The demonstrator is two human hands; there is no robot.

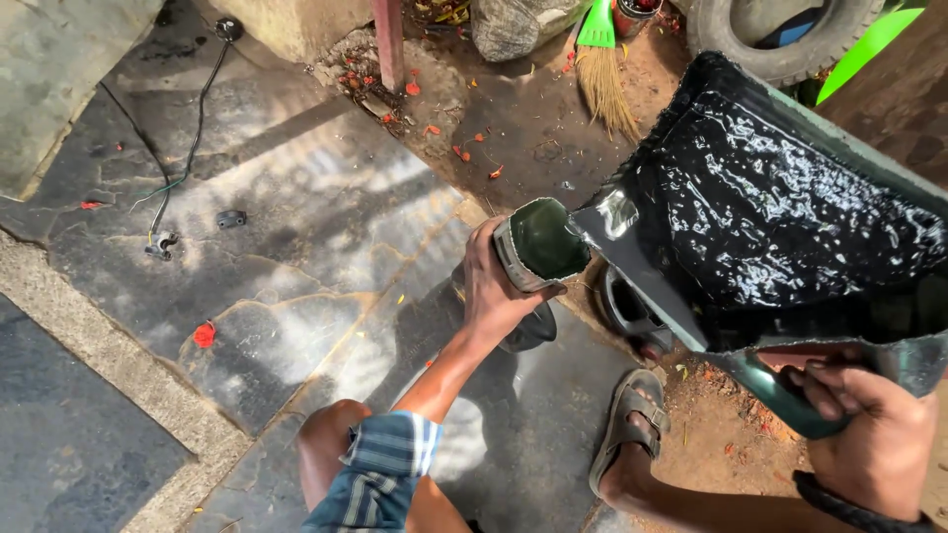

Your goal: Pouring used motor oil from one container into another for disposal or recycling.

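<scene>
My left hand [494, 291] grips a cut-open green plastic container [541, 244] by its side, its open mouth tilted up toward a large green pan. My right hand [869, 424] holds that pan [790, 109] by its lower edge at the right. The pan is tipped, and glossy black oil [780, 207] covers its inside, pooled toward the corner that touches the container's rim. A dark round funnel-like object [528, 331] lies on the ground just below my left hand.
My sandalled foot [627, 424] rests on dirt beneath the pan. A green-handled broom [602, 69], a tyre [790, 49] and a sack [513, 25] lie at the top. A cable with a plug [173, 188] trails across the oil-stained stone floor at left.
</scene>
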